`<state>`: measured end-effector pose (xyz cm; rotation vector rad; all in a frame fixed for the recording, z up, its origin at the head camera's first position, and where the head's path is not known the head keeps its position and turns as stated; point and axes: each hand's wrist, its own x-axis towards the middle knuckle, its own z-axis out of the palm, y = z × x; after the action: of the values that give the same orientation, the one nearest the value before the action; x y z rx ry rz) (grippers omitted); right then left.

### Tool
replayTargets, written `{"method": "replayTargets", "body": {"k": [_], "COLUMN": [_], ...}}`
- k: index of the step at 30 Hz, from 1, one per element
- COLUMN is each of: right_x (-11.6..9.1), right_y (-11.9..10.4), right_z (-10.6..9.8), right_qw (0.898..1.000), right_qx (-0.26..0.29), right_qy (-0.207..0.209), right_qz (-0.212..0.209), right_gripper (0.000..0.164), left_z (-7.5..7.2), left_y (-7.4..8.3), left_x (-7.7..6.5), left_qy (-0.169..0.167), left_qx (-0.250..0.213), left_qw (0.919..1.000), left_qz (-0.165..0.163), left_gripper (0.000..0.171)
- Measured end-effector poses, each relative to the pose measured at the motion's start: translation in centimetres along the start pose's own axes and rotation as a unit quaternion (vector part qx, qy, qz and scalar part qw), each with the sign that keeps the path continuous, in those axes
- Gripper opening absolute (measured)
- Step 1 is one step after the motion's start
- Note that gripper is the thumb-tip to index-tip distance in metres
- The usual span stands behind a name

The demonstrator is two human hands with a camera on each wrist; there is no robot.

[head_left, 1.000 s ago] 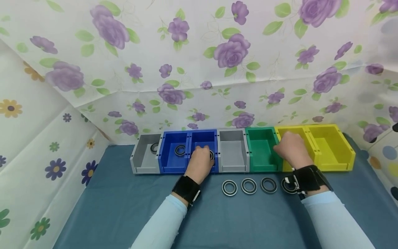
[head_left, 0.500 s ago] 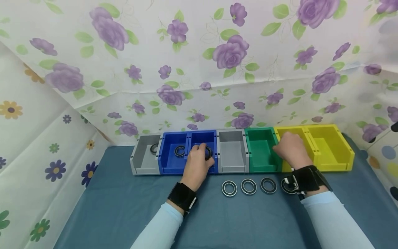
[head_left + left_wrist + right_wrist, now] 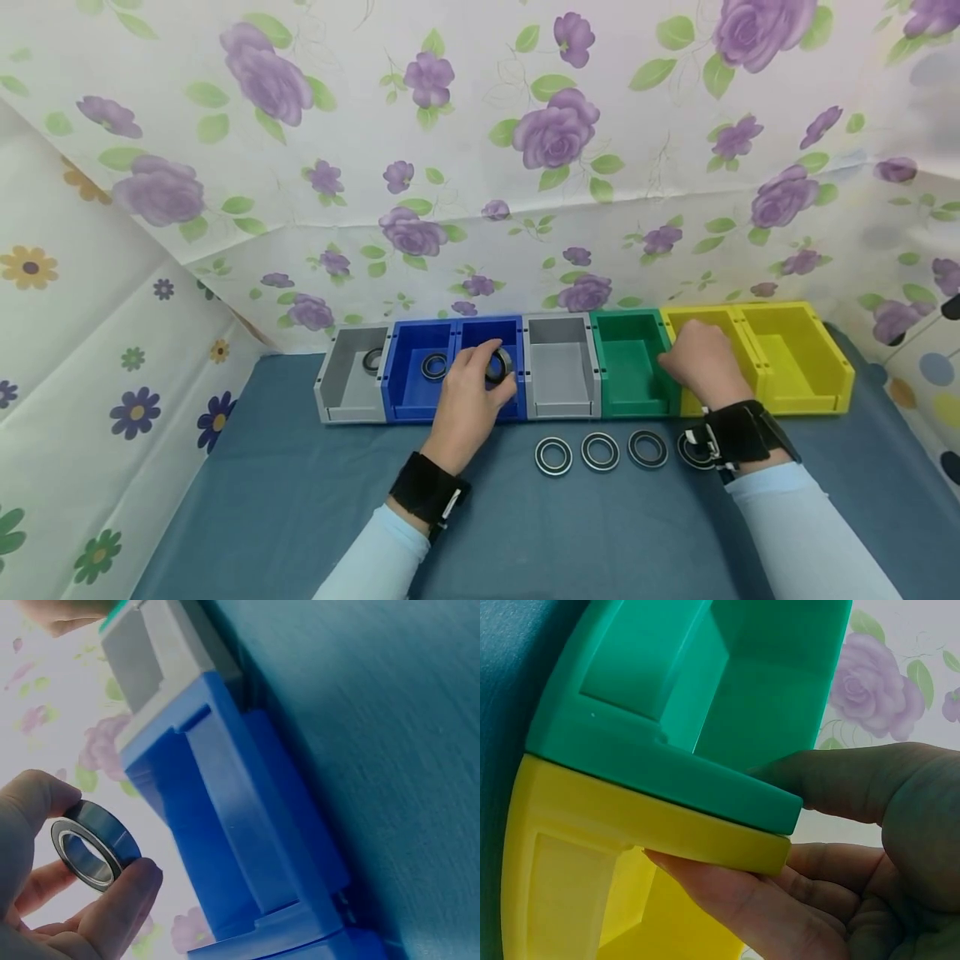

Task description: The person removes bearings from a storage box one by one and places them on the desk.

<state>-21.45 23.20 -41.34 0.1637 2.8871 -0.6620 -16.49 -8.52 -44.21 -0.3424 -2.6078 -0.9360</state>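
My left hand (image 3: 467,407) pinches a ball bearing (image 3: 111,831) between thumb and fingertips. In the head view the bearing is tilted up over the right-hand blue bin (image 3: 491,332). The left wrist view shows that bin beside the hand, apart from the bearing. My right hand (image 3: 703,360) grips the adjoining side walls of the green bin (image 3: 705,787) and the left yellow bin (image 3: 660,832), thumb inside the green one and fingers inside the yellow one. Another bearing (image 3: 434,365) lies in the left blue bin (image 3: 417,410).
Further bearings lie in a row before the bins: one (image 3: 553,456), a second (image 3: 587,451), a third (image 3: 647,430) and one (image 3: 684,450) partly behind my right wrist. The left grey bin (image 3: 352,412) holds a bearing (image 3: 367,360). A floral curtain (image 3: 465,175) hangs behind.
My left hand has lifted the bearing out of the right blue bin's depth and drawn back slightly, tilting it up. My right hand stays in place.
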Motion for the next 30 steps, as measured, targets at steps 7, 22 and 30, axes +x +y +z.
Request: {"method": "replayTargets", "body": {"k": [7,22,30], "right_x": [0.0,-0.2,-0.1], "right_y": [0.1,0.0,0.0], "right_z": [0.1,0.1,0.1], "right_qw": [1.000,1.000,1.000], "right_qx": [0.004,0.005,0.003], "right_qy": [0.008,0.012,0.015], "right_qz": [-0.004,-0.005,-0.006], "right_gripper": [0.024,0.023,0.023], "left_z": [-0.8,-2.3,-2.5], "left_y": [0.4,1.3,1.0], "left_x": [-0.5,-1.5,-2.7], "left_qy": [0.028,0.059,0.036], "left_qx": [-0.056,-0.132,-0.108], "left_qw": [0.9973,0.9880,0.9922], "left_qz": [0.040,0.055,0.052], "left_gripper": [0.046,0.044,0.044]}}
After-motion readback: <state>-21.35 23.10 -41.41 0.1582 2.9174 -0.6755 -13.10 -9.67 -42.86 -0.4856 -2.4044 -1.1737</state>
